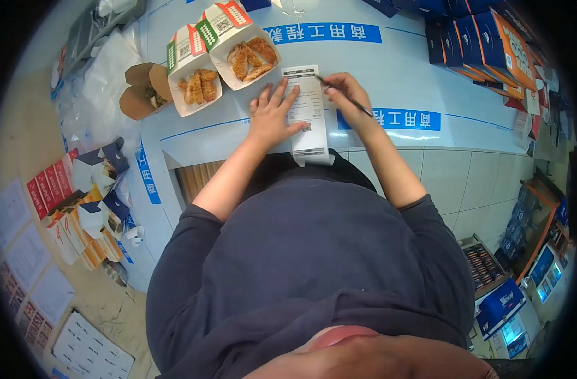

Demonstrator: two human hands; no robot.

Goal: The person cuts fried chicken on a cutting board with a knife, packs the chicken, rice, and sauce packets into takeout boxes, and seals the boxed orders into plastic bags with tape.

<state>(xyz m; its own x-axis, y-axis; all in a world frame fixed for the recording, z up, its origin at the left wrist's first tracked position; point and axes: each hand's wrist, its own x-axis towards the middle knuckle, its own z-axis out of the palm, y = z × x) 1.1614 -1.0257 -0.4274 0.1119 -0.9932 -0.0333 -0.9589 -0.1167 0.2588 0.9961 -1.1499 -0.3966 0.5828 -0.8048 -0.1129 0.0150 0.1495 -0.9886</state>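
A long printed receipt lies on the table, its lower end hanging over the front edge. My left hand rests flat on the receipt's left side with the fingers spread. In my right hand is a dark pen, its tip by the upper right edge of the receipt. Beyond my left hand stand two open paper boxes of fried chicken, one larger box and one smaller box. Left of them is an open brown kraft box with dark food inside.
Stacked dark blue and orange cartons stand at the back right. Clear plastic bags lie on the left. Folded food boxes sit at the lower left. The table's front edge runs before my body.
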